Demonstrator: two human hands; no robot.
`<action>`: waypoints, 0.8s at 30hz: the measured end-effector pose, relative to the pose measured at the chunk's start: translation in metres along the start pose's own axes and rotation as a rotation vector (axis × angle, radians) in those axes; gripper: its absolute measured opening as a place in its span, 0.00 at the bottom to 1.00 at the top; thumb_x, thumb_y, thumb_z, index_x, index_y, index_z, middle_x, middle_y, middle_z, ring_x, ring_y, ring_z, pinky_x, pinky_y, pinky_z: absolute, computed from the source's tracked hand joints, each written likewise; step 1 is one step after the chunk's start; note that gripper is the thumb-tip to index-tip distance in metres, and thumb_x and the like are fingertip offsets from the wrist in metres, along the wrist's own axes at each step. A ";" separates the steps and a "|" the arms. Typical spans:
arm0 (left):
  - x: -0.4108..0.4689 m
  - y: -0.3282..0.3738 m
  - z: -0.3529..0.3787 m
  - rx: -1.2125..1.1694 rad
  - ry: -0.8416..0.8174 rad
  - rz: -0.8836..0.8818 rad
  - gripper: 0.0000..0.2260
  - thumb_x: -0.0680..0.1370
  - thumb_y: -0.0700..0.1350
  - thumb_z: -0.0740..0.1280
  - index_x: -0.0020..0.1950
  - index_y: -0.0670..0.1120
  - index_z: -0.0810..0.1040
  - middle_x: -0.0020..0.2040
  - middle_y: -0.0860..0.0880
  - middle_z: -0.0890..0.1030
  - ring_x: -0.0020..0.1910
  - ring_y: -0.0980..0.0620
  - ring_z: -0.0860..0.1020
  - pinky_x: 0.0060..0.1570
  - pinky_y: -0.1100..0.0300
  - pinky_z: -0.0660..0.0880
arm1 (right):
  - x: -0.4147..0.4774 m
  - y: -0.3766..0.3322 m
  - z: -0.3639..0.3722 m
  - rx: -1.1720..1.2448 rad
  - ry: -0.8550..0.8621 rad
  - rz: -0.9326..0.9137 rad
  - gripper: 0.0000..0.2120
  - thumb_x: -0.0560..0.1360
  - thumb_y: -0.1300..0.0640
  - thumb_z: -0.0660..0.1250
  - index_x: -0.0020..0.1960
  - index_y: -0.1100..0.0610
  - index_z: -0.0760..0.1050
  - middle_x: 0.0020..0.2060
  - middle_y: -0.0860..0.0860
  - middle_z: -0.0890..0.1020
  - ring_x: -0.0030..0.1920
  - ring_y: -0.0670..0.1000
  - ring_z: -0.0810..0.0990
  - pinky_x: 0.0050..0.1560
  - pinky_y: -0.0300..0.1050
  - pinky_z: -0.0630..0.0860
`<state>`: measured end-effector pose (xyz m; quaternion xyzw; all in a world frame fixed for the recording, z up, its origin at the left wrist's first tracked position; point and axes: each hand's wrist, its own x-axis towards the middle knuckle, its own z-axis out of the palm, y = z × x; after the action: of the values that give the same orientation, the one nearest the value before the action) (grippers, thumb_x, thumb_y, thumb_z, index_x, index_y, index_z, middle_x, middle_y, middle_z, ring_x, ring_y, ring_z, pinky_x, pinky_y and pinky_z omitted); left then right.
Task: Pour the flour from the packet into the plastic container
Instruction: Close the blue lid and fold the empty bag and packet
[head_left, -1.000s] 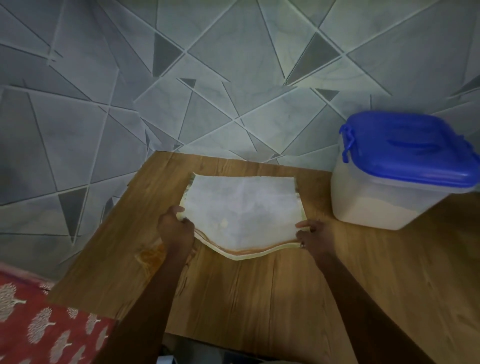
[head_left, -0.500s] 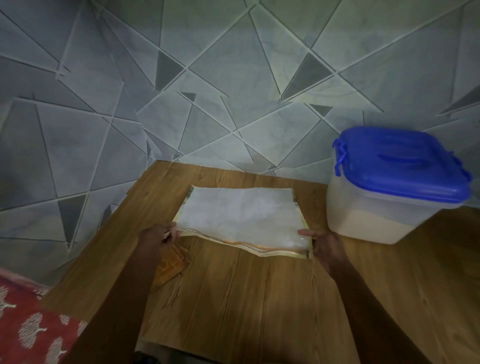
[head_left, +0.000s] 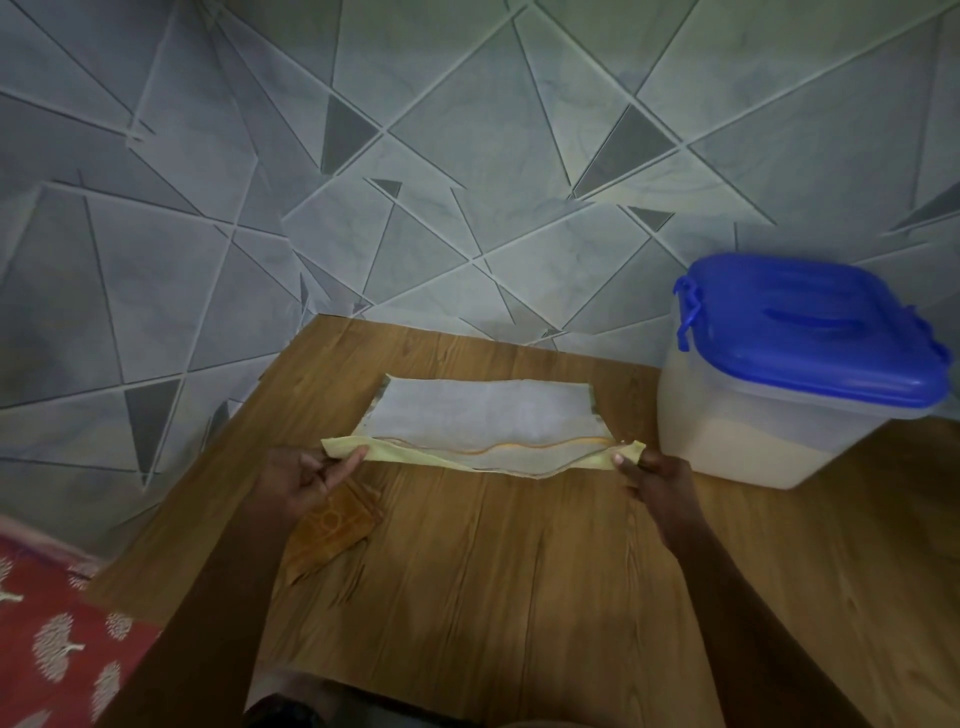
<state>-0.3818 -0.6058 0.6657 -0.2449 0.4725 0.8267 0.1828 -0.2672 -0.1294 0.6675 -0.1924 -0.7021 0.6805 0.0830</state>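
Observation:
The flat, empty-looking flour packet (head_left: 483, 415), white with a yellow and orange edge, lies on the wooden table (head_left: 519, 571). My left hand (head_left: 301, 478) pinches its near left corner and my right hand (head_left: 654, 475) pinches its near right corner, lifting the near edge off the table. The clear plastic container (head_left: 753, 436) stands to the right of the packet, its blue lid (head_left: 810, 332) shut, with pale flour filling its lower part.
A small orange patterned piece (head_left: 332, 530) lies on the table under my left wrist. A grey tiled wall (head_left: 467, 182) rises behind the table. Red patterned cloth (head_left: 57, 639) shows at the lower left, beyond the table's left edge.
Both hands have raised the packet's near edge and drawn it toward me. The packet now looks folded shorter. The orange piece under my left hand has come into view.

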 end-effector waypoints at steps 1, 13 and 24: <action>-0.017 0.003 0.011 0.041 -0.028 -0.029 0.45 0.56 0.24 0.71 0.73 0.29 0.63 0.71 0.31 0.71 0.70 0.35 0.73 0.61 0.46 0.78 | -0.001 -0.004 0.002 0.010 0.008 -0.008 0.05 0.77 0.60 0.72 0.43 0.61 0.83 0.36 0.51 0.82 0.40 0.49 0.81 0.41 0.46 0.77; -0.043 -0.017 0.040 0.586 -0.032 0.164 0.15 0.77 0.41 0.72 0.58 0.31 0.80 0.52 0.34 0.84 0.54 0.39 0.84 0.49 0.57 0.83 | 0.009 -0.001 -0.005 0.169 -0.006 0.128 0.17 0.76 0.57 0.72 0.62 0.63 0.78 0.61 0.58 0.80 0.60 0.59 0.81 0.56 0.62 0.82; -0.024 -0.034 0.057 0.869 0.144 0.422 0.14 0.80 0.48 0.69 0.52 0.37 0.81 0.50 0.34 0.82 0.50 0.35 0.83 0.48 0.40 0.83 | 0.018 0.008 -0.006 -0.003 -0.050 0.055 0.20 0.75 0.57 0.74 0.65 0.60 0.76 0.57 0.55 0.84 0.56 0.54 0.84 0.51 0.54 0.84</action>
<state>-0.3578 -0.5415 0.6805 -0.1013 0.8247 0.5529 0.0632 -0.2801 -0.1173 0.6570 -0.1947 -0.6996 0.6859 0.0465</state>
